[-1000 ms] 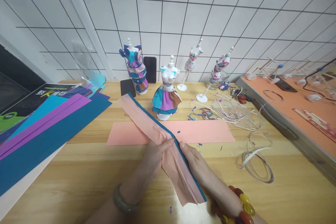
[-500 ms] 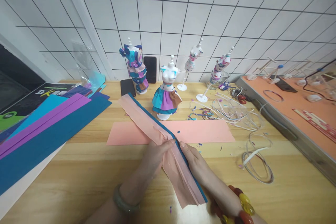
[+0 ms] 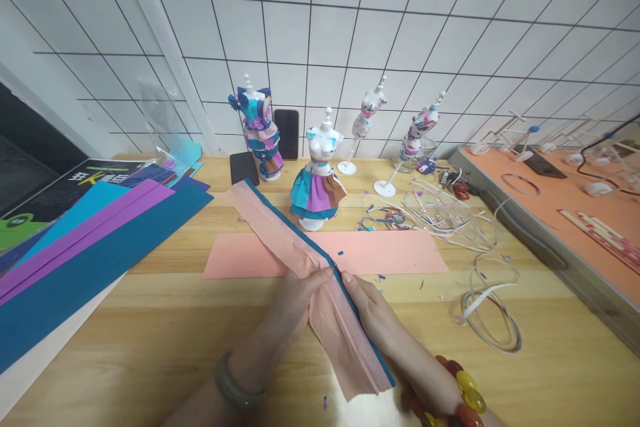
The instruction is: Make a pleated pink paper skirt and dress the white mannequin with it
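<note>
Between my hands slants a long pink paper strip (image 3: 270,223) with a dark blue edge, running from upper left to lower right. My left hand (image 3: 300,297) pinches it near the middle, thumb on top, other fingers hidden underneath. My right hand (image 3: 367,303) grips the blue edge just opposite, thumb close to the left thumb. Beneath the strip, a flat salmon-pink paper piece (image 3: 385,251) lies across the table. Just beyond stands a small white mannequin (image 3: 323,143) wearing a skirt (image 3: 319,193) of teal, purple and brown panels.
A fully dressed mannequin (image 3: 260,127) and two decorated mannequins (image 3: 370,113) stand behind, near two phones (image 3: 287,133). Coloured paper sheets (image 3: 105,240) spread at left. Tangled cords (image 3: 445,213) and a coiled cord (image 3: 490,313) lie at right, beside an orange-topped surface (image 3: 555,203).
Hardly anything differs. Both hands keep their hold on the pink strip in the same place, and the whole view has shifted very slightly.
</note>
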Tool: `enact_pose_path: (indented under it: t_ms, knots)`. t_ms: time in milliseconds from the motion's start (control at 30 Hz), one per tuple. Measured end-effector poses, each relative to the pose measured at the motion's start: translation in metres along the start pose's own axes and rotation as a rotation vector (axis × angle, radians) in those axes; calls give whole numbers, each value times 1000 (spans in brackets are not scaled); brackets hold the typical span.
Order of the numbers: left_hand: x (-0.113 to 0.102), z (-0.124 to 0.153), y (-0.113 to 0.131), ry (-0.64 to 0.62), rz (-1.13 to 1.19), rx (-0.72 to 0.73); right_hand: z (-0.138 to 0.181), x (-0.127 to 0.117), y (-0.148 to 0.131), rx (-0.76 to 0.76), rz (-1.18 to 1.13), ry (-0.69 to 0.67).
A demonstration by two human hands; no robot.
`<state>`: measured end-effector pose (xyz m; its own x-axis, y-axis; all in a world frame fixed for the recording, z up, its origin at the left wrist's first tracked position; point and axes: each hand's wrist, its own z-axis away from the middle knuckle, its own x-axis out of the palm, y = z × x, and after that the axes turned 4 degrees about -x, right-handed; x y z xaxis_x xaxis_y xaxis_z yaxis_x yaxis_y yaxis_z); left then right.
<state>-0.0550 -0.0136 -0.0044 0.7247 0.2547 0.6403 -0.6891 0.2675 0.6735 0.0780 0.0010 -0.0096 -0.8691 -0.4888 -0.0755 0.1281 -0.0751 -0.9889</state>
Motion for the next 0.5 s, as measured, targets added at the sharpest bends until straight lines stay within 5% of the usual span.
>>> enact_pose_path:
  t_ms: [500]
  knots:
    - [-2,0,-2,67,-27,-17,-2,-1,1,-44,-5,-20]
